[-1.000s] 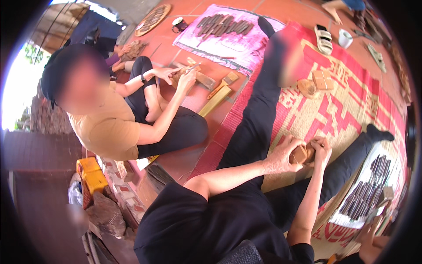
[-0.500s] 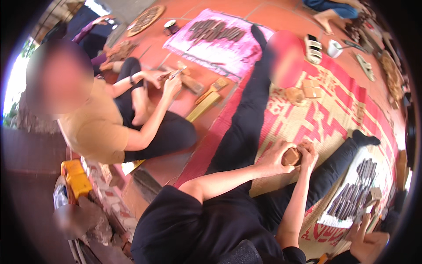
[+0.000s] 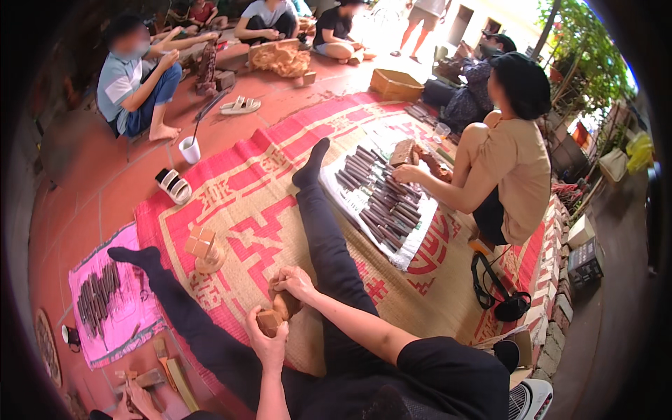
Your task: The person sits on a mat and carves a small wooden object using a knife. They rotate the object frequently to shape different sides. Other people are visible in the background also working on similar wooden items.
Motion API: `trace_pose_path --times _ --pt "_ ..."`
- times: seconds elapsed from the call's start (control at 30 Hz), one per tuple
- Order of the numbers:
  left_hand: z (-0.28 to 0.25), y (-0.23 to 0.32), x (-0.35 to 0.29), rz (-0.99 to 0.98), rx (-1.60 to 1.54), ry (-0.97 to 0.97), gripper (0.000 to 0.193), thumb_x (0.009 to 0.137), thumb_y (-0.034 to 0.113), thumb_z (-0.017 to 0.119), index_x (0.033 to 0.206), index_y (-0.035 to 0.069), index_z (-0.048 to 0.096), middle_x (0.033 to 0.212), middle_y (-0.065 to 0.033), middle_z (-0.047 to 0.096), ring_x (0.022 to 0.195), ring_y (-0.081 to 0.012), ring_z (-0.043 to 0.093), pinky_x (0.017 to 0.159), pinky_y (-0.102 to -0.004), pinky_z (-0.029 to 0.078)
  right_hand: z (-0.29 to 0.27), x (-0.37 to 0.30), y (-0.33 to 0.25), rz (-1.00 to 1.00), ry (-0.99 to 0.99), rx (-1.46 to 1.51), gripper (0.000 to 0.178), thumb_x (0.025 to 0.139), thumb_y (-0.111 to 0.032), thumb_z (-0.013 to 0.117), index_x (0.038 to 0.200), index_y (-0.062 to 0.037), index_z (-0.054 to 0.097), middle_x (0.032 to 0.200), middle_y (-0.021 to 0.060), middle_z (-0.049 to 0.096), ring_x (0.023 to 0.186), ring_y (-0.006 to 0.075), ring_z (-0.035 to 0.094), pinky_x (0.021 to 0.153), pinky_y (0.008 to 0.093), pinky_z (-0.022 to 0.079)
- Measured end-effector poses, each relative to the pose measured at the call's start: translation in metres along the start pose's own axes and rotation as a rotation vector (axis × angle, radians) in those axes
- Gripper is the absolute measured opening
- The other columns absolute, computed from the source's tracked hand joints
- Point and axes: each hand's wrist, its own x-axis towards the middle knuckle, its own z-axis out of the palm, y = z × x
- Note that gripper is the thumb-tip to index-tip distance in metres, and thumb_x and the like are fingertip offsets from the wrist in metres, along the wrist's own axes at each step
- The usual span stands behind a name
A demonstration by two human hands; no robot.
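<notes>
Between my outstretched legs I hold a brown carved piece of wood [image 3: 285, 306] in both hands. My left hand [image 3: 269, 341] is wrapped round its near, blocky end, with thumb and fingers on opposite sides. Fingers of my right hand [image 3: 297, 283] curl over the far end and hide part of it. The piece looks tilted, narrower in the middle than at the near end. No tool shows in either hand. Past my left leg sit a pale wooden block [image 3: 200, 240] and a rounded wooden piece [image 3: 211, 258] on the woven mat [image 3: 245, 183].
Right of my right leg, rows of dark-handled carving tools [image 3: 392, 217] lie on a white cloth [image 3: 400, 260]. More tools [image 3: 99, 297] rest on a pink cloth [image 3: 143, 320] at left. A co-worker [image 3: 514, 168] sits close on the right. Sandals [image 3: 173, 187] and a white cup [image 3: 190, 150] stand beyond.
The view has swung to the right, bringing in the seated people and the tool cloth. Both hands still hold the wooden piece, which now shows more of its length.
</notes>
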Motion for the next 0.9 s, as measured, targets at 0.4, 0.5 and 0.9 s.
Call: trace_pose_path --times 0.4,0.5,0.9 --pt "-0.002 -0.027 0.006 -0.017 -0.085 0.01 0.065 0.071 0.013 0.076 0.129 0.007 0.048 0.121 -0.0136 0.048 0.115 -0.0305 0.051 0.101 -0.042 0.041 0.009 -0.003 0.003 0.217 0.024 0.427 0.01 0.076 -0.001 0.072 0.075 -0.0004 0.062 0.09 0.0089 0.07 0.086 0.0174 0.066 0.079 0.0308 0.052" --pt "-0.001 -0.024 0.007 0.002 -0.075 0.021 0.065 0.071 0.014 0.075 0.129 0.006 0.047 0.121 -0.0131 0.047 0.116 -0.0299 0.049 0.102 -0.0416 0.04 0.016 0.002 0.007 -0.024 0.046 0.285 0.011 0.076 -0.001 0.073 0.074 -0.0008 0.062 0.086 0.0081 0.068 0.087 0.0159 0.065 0.079 0.0292 0.051" --pt "0.0 -0.025 0.005 -0.019 -0.054 0.014 0.064 0.071 0.011 0.075 0.129 0.007 0.047 0.121 -0.0133 0.048 0.115 -0.0308 0.051 0.101 -0.0428 0.042 0.02 0.001 -0.003 0.034 -0.002 0.183 0.022 0.067 -0.009 0.08 0.07 -0.0028 0.059 0.085 0.008 0.066 0.085 0.0235 0.064 0.076 0.036 0.049"
